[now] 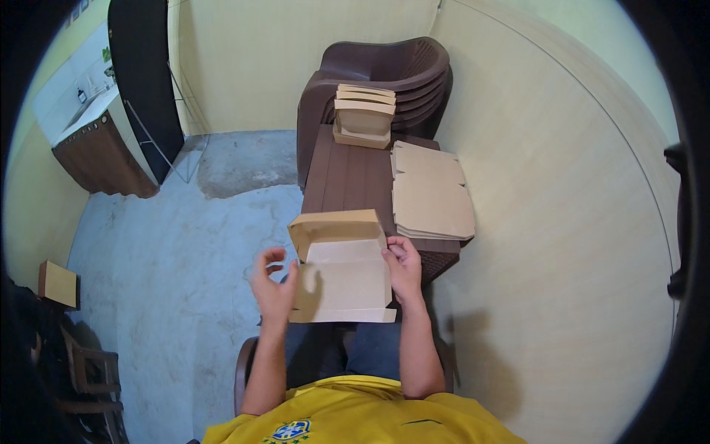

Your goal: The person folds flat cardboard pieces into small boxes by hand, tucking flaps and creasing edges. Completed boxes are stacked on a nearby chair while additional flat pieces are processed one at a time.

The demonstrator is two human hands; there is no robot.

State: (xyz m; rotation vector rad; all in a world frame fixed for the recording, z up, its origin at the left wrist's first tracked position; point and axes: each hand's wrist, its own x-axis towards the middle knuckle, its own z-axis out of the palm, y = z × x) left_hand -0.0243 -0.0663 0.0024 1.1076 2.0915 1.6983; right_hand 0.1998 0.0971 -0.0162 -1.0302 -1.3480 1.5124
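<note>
A partly folded brown cardboard box (344,285) sits in front of me at the near end of the brown table, its far panel raised and its front flap lying low. My right hand (404,266) pinches the box's right side near the far corner. Beside the left edge is my left hand (274,285), fingers curled but apart, with nothing between them. Its thumb is close to the box's left side; whether it touches I cannot tell.
Flat cardboard blanks (433,192) are piled on the right of the brown table (347,174). Folded boxes (362,122) stand at its far end, before stacked brown chairs (384,63). A wall (562,222) runs close on the right. A sink cabinet (107,152) stands far left.
</note>
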